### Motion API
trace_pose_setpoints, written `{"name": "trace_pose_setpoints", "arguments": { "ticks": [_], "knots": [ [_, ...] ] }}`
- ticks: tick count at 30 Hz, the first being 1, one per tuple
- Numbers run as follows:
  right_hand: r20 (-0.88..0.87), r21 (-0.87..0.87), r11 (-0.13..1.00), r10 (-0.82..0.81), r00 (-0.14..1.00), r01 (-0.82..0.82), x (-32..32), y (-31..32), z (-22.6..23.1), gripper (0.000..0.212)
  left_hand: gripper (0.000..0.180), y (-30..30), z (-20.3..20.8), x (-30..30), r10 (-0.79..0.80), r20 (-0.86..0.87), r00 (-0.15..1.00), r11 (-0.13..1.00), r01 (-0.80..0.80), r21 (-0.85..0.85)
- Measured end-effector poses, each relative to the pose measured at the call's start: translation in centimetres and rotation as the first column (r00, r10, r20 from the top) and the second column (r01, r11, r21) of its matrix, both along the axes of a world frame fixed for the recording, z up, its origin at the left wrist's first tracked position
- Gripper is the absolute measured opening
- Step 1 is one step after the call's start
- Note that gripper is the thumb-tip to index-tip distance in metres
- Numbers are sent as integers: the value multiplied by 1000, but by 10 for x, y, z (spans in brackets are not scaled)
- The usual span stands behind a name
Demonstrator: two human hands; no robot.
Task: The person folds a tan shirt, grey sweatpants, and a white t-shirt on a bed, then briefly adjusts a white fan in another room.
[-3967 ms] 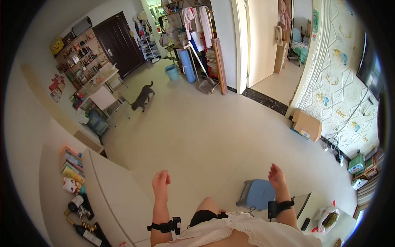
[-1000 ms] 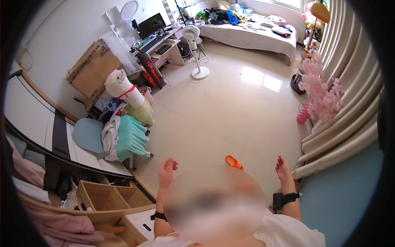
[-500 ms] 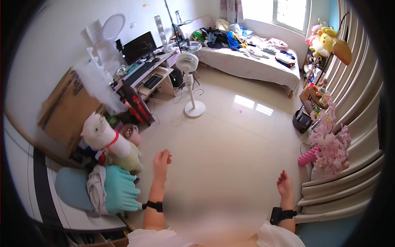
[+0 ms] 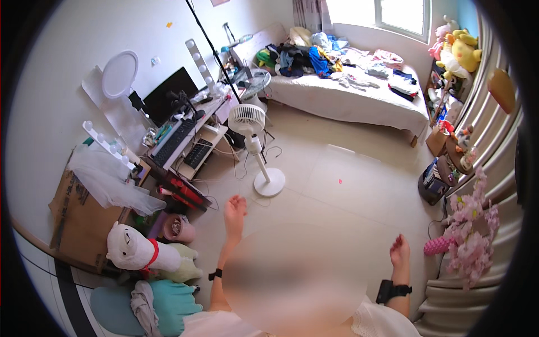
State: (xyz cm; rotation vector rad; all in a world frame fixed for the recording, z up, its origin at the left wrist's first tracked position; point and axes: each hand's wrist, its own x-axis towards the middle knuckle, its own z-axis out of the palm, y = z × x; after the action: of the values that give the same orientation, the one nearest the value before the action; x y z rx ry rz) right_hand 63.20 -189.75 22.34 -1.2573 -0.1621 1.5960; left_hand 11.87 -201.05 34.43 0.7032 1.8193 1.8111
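My left hand (image 4: pixel 235 209) is raised in front of me over the tiled floor (image 4: pixel 325 213), its fingers loosely bent and holding nothing. The nearest thing beyond it is a white standing fan (image 4: pixel 269 182), which it does not touch. My right hand (image 4: pixel 400 250) is also raised, loosely bent with nothing visible in it. To its right, apart from it, is a vase of pink blossom branches (image 4: pixel 469 224). Each forearm wears a black strap. A blurred patch hides the space between my forearms.
On the left are a desk with a monitor (image 4: pixel 168 95), a plush alpaca (image 4: pixel 140 247), a pink bin (image 4: pixel 182 231) and a turquoise chair (image 4: pixel 174 303). A bed (image 4: pixel 337 92) heaped with clothes stands at the back. Curtains (image 4: pixel 455 309) line the right; loose cables lie near the fan.
The view has shifted forward, so the fan, alpaca and blossoms sit nearer. Both hands stay raised, with small changes in finger bend.
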Motion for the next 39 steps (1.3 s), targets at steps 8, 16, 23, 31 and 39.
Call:
{"name": "trace_pose_setpoints", "arguments": {
  "ticks": [8,16,23,31,39],
  "knots": [
    [42,160,936,312,949,-314,-207,246,69,13,48,192,-25,-139,135,229,964,991,-136,-13],
    [82,71,979,187,979,-193,-280,452,70,13,72,449,-41,-290,95,-738,668,942,-301,-151],
    [72,-41,979,202,977,-200,-346,589,65,13,90,600,-58,-359,55,-771,635,721,-559,-409],
    [11,-134,947,297,955,-293,-376,767,27,9,110,693,-59,-385,568,-367,736,325,-611,-722],
    [67,-140,858,506,860,-494,-447,925,39,12,101,753,-56,-396,612,-391,687,218,-622,-752]
  ]
}}
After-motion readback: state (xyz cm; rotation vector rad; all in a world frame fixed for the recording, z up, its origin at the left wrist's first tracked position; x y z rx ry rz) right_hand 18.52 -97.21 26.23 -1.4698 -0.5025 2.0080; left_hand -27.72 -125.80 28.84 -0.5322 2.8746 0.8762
